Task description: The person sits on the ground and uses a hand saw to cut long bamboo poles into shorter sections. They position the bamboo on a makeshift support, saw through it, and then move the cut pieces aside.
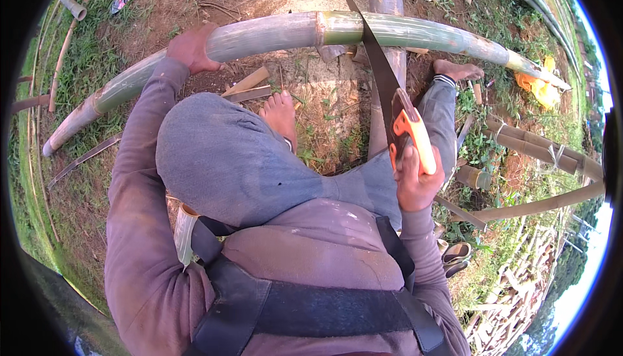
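Observation:
A long green bamboo pole (272, 33) lies crosswise in front of me, with a ring-like node near its middle. My left hand (193, 48) grips the pole left of that node, thumb and fingers around it. In my right hand (418, 177) is a handsaw (381, 64) with an orange handle, my fingers wrapped round the grip. The dark blade slants up and to the left, its far end at the pole just right of the node. How deep the teeth sit in the bamboo I cannot tell. Beneath the crossing runs another bamboo pole (378, 129), pointing away from me.
Split bamboo pieces (248, 83) lie by my bare foot (280, 117). To the right are tied bamboo poles (538, 145), a cut bamboo piece (474, 177) and a yellow-orange plastic bag (542, 86). A heap of bamboo scraps (513, 297) and shoes (457, 257) lie at lower right.

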### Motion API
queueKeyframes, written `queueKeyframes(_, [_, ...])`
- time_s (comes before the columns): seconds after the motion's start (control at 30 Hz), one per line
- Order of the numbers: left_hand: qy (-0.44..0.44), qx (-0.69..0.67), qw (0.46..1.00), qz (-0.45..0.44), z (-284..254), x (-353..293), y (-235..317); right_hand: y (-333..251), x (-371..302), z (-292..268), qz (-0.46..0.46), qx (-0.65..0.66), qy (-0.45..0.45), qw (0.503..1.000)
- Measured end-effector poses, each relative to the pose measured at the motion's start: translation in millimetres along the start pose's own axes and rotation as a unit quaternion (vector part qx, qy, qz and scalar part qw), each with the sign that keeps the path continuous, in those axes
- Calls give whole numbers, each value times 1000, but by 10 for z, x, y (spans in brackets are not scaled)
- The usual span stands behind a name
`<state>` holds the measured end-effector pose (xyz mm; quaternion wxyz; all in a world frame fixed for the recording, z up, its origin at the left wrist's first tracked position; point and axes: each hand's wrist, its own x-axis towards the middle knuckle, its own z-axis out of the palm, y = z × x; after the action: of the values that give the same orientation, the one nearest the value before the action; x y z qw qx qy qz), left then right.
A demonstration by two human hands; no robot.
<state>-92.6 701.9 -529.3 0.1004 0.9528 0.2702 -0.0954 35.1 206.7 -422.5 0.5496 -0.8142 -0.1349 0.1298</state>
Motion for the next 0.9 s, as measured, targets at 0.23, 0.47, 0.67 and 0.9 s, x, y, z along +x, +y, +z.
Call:
queueKeyframes(0.23, [-13,-12,1000,15,17,51,55,341,432,419,-96,-3,30,995])
queueKeyframes(0.47, [-36,-2,999,11,-78,118,45,344,1315,861,-155,-49,54,985])
queueKeyframes(0.67, [11,3,1000,6,95,42,-21,452,-693,-429,-81,-73,16,994])
queueKeyframes(0.9, [-40,-14,999,6,-108,120,158,350,1555,969,-103,-22,41,994])
